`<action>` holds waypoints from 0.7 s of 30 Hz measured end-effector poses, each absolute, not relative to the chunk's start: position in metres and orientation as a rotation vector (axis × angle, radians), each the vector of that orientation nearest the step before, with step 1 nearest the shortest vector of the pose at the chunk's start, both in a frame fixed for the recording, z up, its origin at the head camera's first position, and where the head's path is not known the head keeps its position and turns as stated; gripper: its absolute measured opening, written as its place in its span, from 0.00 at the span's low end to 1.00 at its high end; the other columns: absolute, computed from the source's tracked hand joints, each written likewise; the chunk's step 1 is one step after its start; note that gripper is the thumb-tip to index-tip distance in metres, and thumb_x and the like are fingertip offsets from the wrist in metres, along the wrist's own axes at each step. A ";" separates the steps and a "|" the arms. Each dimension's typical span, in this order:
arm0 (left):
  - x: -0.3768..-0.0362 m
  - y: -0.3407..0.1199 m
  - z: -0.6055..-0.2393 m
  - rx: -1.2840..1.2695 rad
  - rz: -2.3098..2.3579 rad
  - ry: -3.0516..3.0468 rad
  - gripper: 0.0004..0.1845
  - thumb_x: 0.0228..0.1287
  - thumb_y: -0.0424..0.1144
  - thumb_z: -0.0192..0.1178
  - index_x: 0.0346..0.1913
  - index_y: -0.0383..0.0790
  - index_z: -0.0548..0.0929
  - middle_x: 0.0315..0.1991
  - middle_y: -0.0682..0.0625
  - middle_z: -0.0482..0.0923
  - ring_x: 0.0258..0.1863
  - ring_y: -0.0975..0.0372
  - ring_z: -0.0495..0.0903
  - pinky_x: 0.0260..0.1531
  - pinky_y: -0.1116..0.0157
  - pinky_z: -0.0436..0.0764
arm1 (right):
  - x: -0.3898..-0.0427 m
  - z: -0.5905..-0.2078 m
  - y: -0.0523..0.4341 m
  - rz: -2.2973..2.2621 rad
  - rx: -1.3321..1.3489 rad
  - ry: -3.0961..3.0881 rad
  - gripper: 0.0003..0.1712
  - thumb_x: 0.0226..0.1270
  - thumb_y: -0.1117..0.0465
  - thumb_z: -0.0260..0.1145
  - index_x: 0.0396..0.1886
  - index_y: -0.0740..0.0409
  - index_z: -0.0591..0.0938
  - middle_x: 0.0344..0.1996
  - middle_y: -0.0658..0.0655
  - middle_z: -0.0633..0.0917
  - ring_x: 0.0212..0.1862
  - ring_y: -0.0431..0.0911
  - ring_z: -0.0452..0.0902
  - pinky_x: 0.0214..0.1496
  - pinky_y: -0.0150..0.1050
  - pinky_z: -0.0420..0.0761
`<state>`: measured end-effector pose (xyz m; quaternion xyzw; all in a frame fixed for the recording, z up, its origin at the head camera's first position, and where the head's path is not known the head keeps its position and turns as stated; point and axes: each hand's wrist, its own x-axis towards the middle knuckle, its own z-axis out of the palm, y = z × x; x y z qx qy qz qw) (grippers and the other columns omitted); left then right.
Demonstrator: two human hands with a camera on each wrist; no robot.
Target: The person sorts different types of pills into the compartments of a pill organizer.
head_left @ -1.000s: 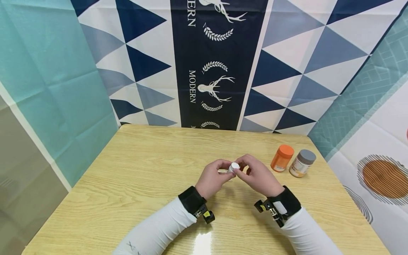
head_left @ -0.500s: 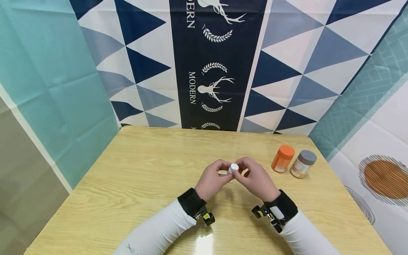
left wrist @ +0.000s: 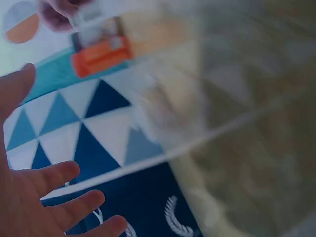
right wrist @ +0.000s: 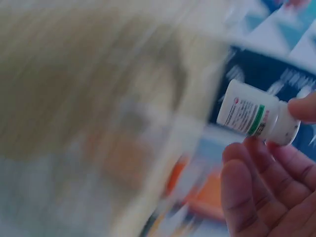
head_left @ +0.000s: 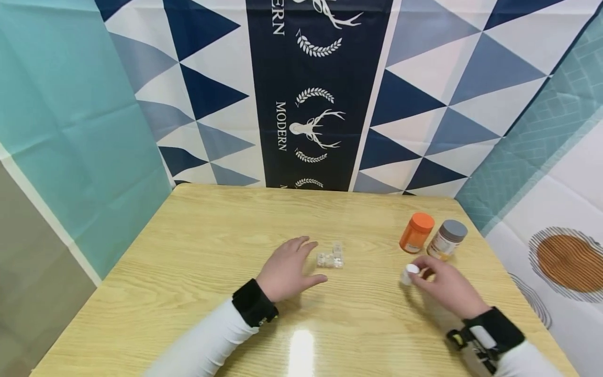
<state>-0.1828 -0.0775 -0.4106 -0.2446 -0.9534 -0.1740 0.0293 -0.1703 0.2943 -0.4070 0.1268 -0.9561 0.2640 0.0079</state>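
A small white pill bottle [right wrist: 249, 112] with a green label stripe is pinched by its cap end between thumb and fingers of my right hand [head_left: 445, 285]. In the head view this bottle [head_left: 409, 274] hangs at the right of the table, just in front of the two jars. My left hand [head_left: 288, 269] hovers over the table with fingers spread and holds nothing. Just right of its fingertips lies a clear plastic piece [head_left: 332, 256], L-shaped with small compartments. In the left wrist view the fingers [left wrist: 64, 177] are apart.
Behind my right hand stand an orange jar [head_left: 416, 233] and a grey-lidded jar [head_left: 447, 240], side by side near the table's right edge. The wooden table [head_left: 226, 220] meets a patterned cloth [head_left: 311, 94] at the back.
My right hand has carried the pill bottle right, towards the jars. My left hand has let go of it and drawn back left, its fingers opening. The clear plastic piece has come into sight.
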 end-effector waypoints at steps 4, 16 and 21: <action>-0.182 -0.097 -0.414 -0.693 -0.366 -2.982 0.47 0.61 0.75 0.51 0.75 0.47 0.65 0.73 0.43 0.62 0.72 0.48 0.61 0.70 0.51 0.59 | -0.173 -0.409 0.355 0.701 0.296 -3.059 0.19 0.70 0.53 0.66 0.48 0.65 0.80 0.38 0.55 0.84 0.37 0.46 0.78 0.34 0.39 0.77; -0.181 -0.106 -0.418 -0.686 -0.335 -2.996 0.47 0.63 0.75 0.46 0.75 0.45 0.63 0.72 0.42 0.62 0.71 0.46 0.61 0.70 0.52 0.59 | -0.213 -0.416 0.428 0.606 0.100 -3.154 0.30 0.74 0.46 0.60 0.51 0.74 0.76 0.40 0.69 0.82 0.38 0.58 0.80 0.36 0.49 0.78; -0.182 -0.105 -0.419 -0.679 -0.320 -2.989 0.48 0.64 0.75 0.46 0.75 0.43 0.62 0.72 0.42 0.62 0.71 0.47 0.62 0.70 0.53 0.60 | -0.223 -0.416 0.429 0.649 0.079 -3.145 0.33 0.74 0.45 0.59 0.52 0.76 0.74 0.42 0.72 0.80 0.38 0.56 0.80 0.33 0.44 0.78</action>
